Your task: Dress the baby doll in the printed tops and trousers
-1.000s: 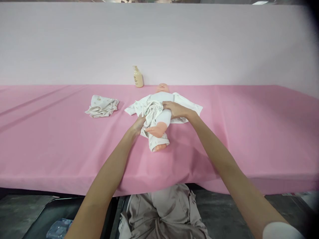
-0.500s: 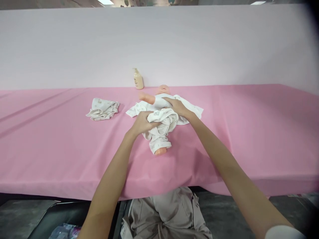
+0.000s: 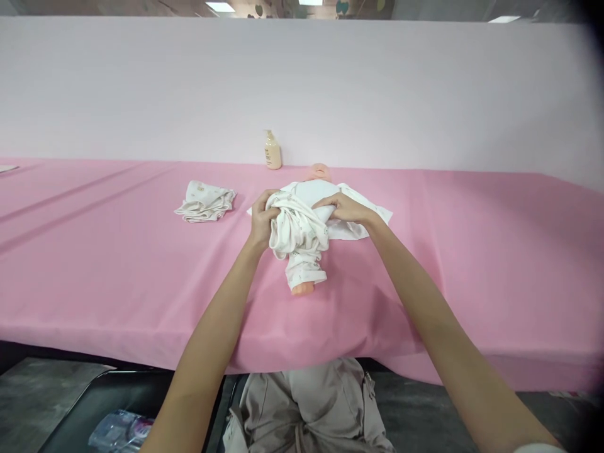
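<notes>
A baby doll (image 3: 320,172) lies on its back with its head toward the wall, dressed in a white top. Bunched, finely printed baby trousers (image 3: 298,226) gather around its lower body; one bare foot (image 3: 302,288) shows past a cuff at the near end. My left hand (image 3: 264,217) is closed on the left side of the bunched trousers. Curled around the doll's white-clothed lower body, my right hand (image 3: 342,209) has its fingertips partly hidden by cloth. The doll's other foot is out of sight behind the fabric.
A folded printed cloth (image 3: 206,201) lies to the left on the pink table cover (image 3: 117,270). A cream pump bottle (image 3: 272,151) stands at the back by the white wall (image 3: 302,88). Below the table edge, a black chair (image 3: 85,409) holds a clear plastic package (image 3: 121,431).
My left hand has moved up and left with the trousers, which now cover the raised foot seen before. My right hand has shifted slightly toward me. The view has tilted a little.
</notes>
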The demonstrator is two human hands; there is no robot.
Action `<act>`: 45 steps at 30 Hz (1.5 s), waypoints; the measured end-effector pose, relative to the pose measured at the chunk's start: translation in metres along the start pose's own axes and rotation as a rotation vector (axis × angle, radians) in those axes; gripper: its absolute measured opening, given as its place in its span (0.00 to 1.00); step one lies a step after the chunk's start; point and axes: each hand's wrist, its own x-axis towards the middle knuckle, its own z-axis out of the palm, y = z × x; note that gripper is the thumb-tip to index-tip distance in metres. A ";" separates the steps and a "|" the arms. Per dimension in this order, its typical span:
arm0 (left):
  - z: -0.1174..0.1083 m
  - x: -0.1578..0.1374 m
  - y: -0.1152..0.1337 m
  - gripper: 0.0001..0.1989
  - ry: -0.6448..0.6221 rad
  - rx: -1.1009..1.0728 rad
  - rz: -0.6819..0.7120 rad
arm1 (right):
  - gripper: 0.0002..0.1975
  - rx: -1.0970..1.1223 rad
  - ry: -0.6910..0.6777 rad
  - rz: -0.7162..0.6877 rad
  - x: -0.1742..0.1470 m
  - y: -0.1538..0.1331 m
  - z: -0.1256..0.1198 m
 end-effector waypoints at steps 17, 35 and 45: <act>0.024 -0.040 -0.015 0.10 -0.161 0.703 0.660 | 0.06 0.116 0.138 0.044 0.002 0.007 0.000; 0.016 -0.035 -0.006 0.10 0.000 1.007 0.748 | 0.05 0.698 -0.162 -0.012 -0.001 -0.040 0.008; 0.036 -0.047 0.026 0.06 -0.121 0.940 0.732 | 0.14 0.589 -0.101 0.242 -0.015 -0.029 -0.015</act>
